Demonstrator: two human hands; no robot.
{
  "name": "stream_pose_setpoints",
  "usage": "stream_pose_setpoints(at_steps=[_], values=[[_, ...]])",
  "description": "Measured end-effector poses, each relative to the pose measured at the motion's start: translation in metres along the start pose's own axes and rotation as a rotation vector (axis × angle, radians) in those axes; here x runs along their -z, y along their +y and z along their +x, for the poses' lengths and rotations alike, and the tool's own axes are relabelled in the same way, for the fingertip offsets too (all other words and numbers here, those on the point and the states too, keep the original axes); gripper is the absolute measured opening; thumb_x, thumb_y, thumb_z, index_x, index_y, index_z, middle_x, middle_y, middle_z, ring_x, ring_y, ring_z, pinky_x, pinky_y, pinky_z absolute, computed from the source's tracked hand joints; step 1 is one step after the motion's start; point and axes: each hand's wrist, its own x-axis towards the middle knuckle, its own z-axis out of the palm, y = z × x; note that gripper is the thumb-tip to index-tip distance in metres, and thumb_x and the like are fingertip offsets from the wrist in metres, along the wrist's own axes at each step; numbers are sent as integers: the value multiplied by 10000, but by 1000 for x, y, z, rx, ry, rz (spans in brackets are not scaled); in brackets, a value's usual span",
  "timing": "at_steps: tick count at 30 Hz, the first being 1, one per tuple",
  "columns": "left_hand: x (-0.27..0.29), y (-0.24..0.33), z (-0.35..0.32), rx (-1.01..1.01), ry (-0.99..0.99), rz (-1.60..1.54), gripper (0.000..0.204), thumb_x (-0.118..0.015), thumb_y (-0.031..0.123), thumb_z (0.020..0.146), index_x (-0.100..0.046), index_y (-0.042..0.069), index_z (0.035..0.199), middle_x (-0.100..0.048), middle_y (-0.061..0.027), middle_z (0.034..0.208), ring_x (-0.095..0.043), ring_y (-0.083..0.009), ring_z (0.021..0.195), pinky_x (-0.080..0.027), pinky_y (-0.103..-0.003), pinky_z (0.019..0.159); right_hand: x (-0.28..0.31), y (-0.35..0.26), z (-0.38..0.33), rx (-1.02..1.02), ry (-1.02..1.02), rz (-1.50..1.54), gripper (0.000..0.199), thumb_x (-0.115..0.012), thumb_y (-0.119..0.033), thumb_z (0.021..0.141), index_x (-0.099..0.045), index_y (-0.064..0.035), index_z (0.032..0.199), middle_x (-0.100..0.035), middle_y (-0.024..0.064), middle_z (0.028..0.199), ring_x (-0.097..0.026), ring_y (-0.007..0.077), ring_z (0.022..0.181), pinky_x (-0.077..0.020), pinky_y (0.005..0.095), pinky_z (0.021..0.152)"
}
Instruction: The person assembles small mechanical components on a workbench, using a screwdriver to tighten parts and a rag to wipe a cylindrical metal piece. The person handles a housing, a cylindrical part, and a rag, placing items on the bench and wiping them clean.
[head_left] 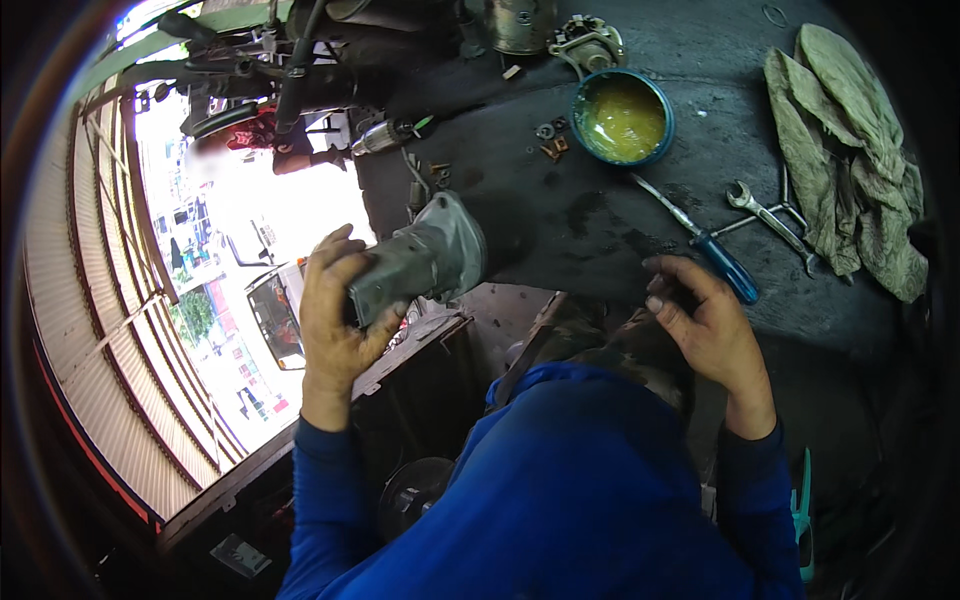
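Observation:
My left hand (pixel 335 310) grips a grey metal housing (pixel 420 258), a flared cast part held up over the near edge of a dark, greasy workbench (pixel 600 215). My right hand (pixel 700 315) hovers at the bench's near edge with fingers curled; whether it holds a small dark part I cannot tell. A blue-handled screwdriver (pixel 715 255) lies just beyond the right hand's fingertips. Both forearms wear blue sleeves.
A blue bowl of yellow grease (pixel 622 118) sits on the bench, with small nuts and bits (pixel 550 140) beside it. Wrenches (pixel 770 215) and a dirty green rag (pixel 850 150) lie at right. Metal motor parts (pixel 585 45) stand at the back. A bright street shows at left.

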Motion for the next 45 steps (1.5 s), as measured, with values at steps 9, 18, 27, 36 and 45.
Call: stream_pose_setpoints(at_steps=[9,18,27,36,45], values=[[-33,57,-7,692,486,-448,1018,-811,406,952,-251,-67,1659,-354,-292,1659,-356,-384,1556,-276,-472,1292,7,-5,5,40,66,-128,381,-788,-93,960,-693,-32,1324,-713,95,1008,-711,204,963,-577,336,863],[-9,-9,-7,-265,92,119,383,-895,263,836,-715,85,1123,-693,-147,1337,-622,-368,1370,-488,-592,1157,-1,-25,3,116,40,-146,369,-788,-75,950,-692,-16,1301,-720,111,1006,-716,207,922,-582,335,821],[-37,39,-3,662,519,-339,958,-910,431,852,-470,-108,1510,-491,-302,1513,-507,-409,1412,-420,-473,1173,7,-46,-5,112,22,-297,375,-768,-155,977,-684,-21,1316,-728,129,1046,-722,250,958,-577,367,855],[9,-11,5,-136,41,-179,586,-967,233,698,-740,-24,1175,-610,-224,1473,-609,-437,1334,-518,-486,1103,-30,-80,15,316,-1,-466,384,-749,-208,989,-676,-3,1305,-720,165,1065,-714,330,991,-570,412,883],[-52,10,-29,443,501,-550,1040,-1066,320,634,-519,-70,1428,-674,-153,1285,-688,-232,1143,-584,-356,996,-126,-166,104,926,367,-714,321,-674,-275,1015,-688,-28,1219,-659,168,1055,-620,393,998,-510,490,897]])
